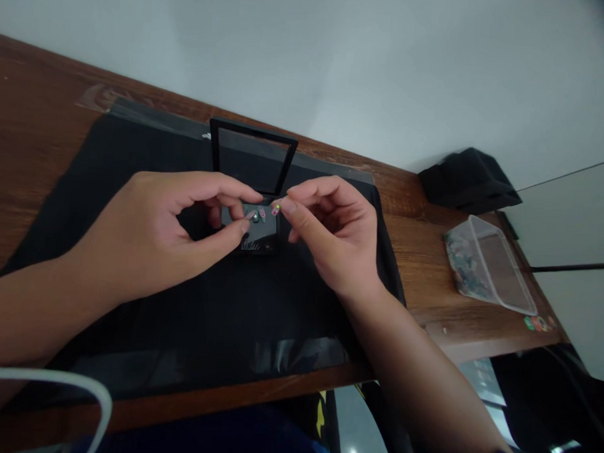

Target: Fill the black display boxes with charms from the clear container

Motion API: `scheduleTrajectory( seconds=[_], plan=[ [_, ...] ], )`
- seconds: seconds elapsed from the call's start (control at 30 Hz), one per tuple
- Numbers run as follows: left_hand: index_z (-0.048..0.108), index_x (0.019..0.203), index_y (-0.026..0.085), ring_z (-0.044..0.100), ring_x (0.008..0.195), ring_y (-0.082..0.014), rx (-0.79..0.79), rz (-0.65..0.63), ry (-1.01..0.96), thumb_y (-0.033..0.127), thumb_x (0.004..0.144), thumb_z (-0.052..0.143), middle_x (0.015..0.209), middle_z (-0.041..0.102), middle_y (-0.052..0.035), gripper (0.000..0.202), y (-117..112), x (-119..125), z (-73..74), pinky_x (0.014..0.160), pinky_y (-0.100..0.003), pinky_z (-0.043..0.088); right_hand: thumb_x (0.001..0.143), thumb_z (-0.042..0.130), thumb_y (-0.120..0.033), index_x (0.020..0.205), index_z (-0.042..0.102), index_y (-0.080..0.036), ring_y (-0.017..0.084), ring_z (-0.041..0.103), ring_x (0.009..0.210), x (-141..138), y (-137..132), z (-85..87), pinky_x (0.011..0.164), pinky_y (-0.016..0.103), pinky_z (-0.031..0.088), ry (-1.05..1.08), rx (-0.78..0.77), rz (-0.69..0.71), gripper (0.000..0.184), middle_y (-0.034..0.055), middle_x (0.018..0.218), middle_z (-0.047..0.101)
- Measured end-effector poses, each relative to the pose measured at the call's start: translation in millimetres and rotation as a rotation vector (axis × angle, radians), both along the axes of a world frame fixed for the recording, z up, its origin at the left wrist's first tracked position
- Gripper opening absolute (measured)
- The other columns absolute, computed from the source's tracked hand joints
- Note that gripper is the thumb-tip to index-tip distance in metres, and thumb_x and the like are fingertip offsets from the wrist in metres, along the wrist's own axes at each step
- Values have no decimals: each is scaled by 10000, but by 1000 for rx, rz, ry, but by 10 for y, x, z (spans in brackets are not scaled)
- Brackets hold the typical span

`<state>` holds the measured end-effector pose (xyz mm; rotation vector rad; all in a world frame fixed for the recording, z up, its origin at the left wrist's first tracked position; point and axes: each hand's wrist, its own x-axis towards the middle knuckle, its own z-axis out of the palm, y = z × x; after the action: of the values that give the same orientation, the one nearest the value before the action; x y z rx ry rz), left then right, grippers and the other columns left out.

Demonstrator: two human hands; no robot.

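A small black box [258, 243] lies on a dark mat, its framed lid [291, 160] with a see-through window standing up at the back. Inside are a few tiny decorated pieces that look like press-on nails [262, 215]. My right hand [334, 231] pinches a small pink press-on nail [275, 210] with a yellow-green spot between thumb and forefinger, over the box's right side. On the left of the box, my left hand [169, 224] has thumb and forefinger apart, its thumb tip close to the pieces. Its other fingers curl partly out of sight.
The dark mat [218, 316] is taped onto a brown wooden table [421, 258]. A clear plastic tub [480, 264] holding small packets sits at the right, with a black object [469, 180] behind it. A white cable [75, 378] loops across the lower left.
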<state>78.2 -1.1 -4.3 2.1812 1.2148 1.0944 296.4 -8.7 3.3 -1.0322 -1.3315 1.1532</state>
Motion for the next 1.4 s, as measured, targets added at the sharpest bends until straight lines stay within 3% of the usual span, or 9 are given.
scheduleTrajectory(
  seconds=[0.13, 0.23, 0.33, 0.4, 0.5, 0.6, 1.03, 1.17, 1.4],
  plan=[
    [836, 1084, 341, 748, 680, -145, 13, -56, 86, 468, 927, 733, 832, 813, 82, 227, 52, -34, -21, 525, -229, 545, 777, 988, -497, 916, 728, -220, 111, 650, 659, 8, 33, 3, 550, 233, 557, 99, -40, 68, 405, -9, 820, 742],
    [794, 1239, 366, 792, 889, -184, -74, 4, 93, 502, 966, 721, 1039, 842, 69, 314, -3, -20, 6, 691, -258, 590, 755, 1003, -461, 901, 729, -211, 101, 646, 645, 2, 40, 3, 536, 213, 551, 121, -75, 112, 399, -14, 803, 746],
    [755, 1319, 342, 772, 1029, -193, 43, 1, 86, 451, 1005, 717, 1165, 821, 54, 335, -84, 7, 63, 901, -292, 596, 724, 1024, -422, 889, 733, -210, 87, 633, 618, -7, 30, 18, 529, 202, 551, 142, -129, 140, 396, -21, 795, 753],
    [776, 1262, 322, 760, 1062, -189, 148, -11, 73, 366, 1026, 733, 1181, 816, 34, 244, -116, 23, 97, 977, -318, 580, 719, 1028, -404, 902, 732, -212, 79, 624, 587, -9, 23, 36, 521, 200, 551, 175, -176, 175, 397, -26, 796, 763],
    [812, 1076, 322, 765, 998, -178, 253, -40, 27, 292, 1012, 774, 1101, 820, 27, 81, -112, 31, 121, 915, -327, 589, 730, 1021, -403, 949, 727, -216, 78, 633, 559, -3, 20, 53, 517, 203, 555, 210, -240, 248, 412, -33, 791, 775],
    [814, 986, 330, 766, 921, -171, 288, -78, 11, 273, 994, 801, 1034, 820, 36, 59, -73, 18, 122, 849, -334, 594, 738, 1014, -405, 970, 723, -213, 78, 645, 558, 7, 25, 49, 527, 201, 559, 214, -272, 287, 418, -40, 777, 774],
    [840, 951, 409, 763, 867, -185, 217, -95, -64, 339, 987, 810, 983, 820, 58, 84, -46, 17, 113, 778, -367, 614, 763, 993, -349, 984, 733, -207, 74, 651, 588, 6, 10, 35, 575, 200, 576, 209, -288, 297, 369, -41, 782, 775],
    [843, 942, 388, 763, 852, -167, 199, -114, -72, 314, 967, 831, 978, 821, 57, 79, -24, 18, 102, 773, -334, 608, 788, 976, -428, 994, 730, -208, 77, 645, 599, -5, 2, 30, 572, 208, 570, 194, -271, 292, 389, -32, 796, 770],
    [833, 962, 389, 759, 875, -166, 178, -25, -94, 350, 929, 847, 1031, 825, 84, 53, -28, 18, 86, 764, -322, 590, 764, 970, -550, 1002, 705, -209, 73, 592, 558, 90, 100, 20, 501, 209, 499, 112, -185, 204, 493, -15, 822, 772]
  ],
)
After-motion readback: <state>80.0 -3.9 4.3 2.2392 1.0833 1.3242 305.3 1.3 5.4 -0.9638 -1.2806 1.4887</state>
